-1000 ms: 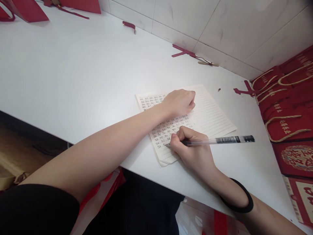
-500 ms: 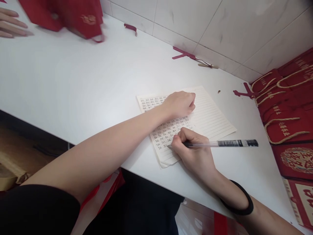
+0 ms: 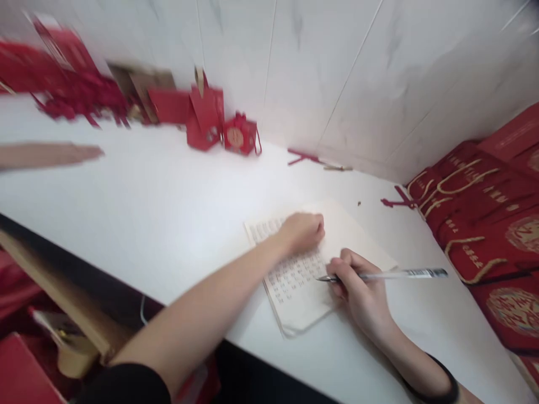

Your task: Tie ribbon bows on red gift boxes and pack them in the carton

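My right hand (image 3: 364, 294) grips a clear-barrelled pen (image 3: 400, 274), its tip pointing left over the lined writing pad (image 3: 305, 317). Whether the tip touches the paper I cannot tell. Rows of small handwritten characters cover the left part of the pad, blurred here. Curled into a fist, my left hand (image 3: 301, 231) rests on the upper part of the pad, and nothing shows in its fingers. My left forearm lies across the pad's left edge.
Another person's hand (image 3: 71, 154) reaches in flat at the left. Along the tiled wall stand red gift boxes (image 3: 205, 118) and a small ribboned box (image 3: 240, 134). Dark red ribbons (image 3: 305, 156) lie farther right. Red paper bags (image 3: 471, 224) with rope handles crowd the white table's (image 3: 168, 207) right side.
The view has swung up and left, bringing more boxes along the wall into sight. My right hand has lifted the pen tip away from the lowest written row, rightward. My left fist stays on the pad.
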Motion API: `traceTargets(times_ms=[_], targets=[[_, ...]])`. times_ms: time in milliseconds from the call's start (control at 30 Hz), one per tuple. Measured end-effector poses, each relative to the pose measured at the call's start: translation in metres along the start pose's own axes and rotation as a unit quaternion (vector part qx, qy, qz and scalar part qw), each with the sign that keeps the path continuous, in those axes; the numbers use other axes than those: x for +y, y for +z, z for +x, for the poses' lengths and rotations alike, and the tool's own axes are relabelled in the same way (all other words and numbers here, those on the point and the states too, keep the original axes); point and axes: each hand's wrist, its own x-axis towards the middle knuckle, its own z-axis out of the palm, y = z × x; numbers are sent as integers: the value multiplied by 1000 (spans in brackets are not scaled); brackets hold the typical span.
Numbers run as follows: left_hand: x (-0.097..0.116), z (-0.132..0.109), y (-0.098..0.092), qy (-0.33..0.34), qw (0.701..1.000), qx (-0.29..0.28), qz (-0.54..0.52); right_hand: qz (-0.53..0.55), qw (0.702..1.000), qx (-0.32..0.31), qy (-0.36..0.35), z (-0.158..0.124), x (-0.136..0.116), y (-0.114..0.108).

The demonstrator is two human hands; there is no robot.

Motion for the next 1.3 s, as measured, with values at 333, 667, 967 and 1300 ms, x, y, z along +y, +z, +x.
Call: traceTargets(times_ms=[333, 667, 967, 1300], targets=[[-6, -16, -8, -63, 985, 22, -160, -62, 987, 136, 63, 52, 38, -43], [-79, -4, -37, -245, 928, 262, -98, -147, 988, 21, 49, 46, 40, -34], [-138, 18, -71, -323, 885, 332, -45, -186, 977, 96, -33, 46, 48, -22], [-184, 72, -98, -438, 793, 422, -37, -303, 948, 68, -71, 50, 76, -26]])
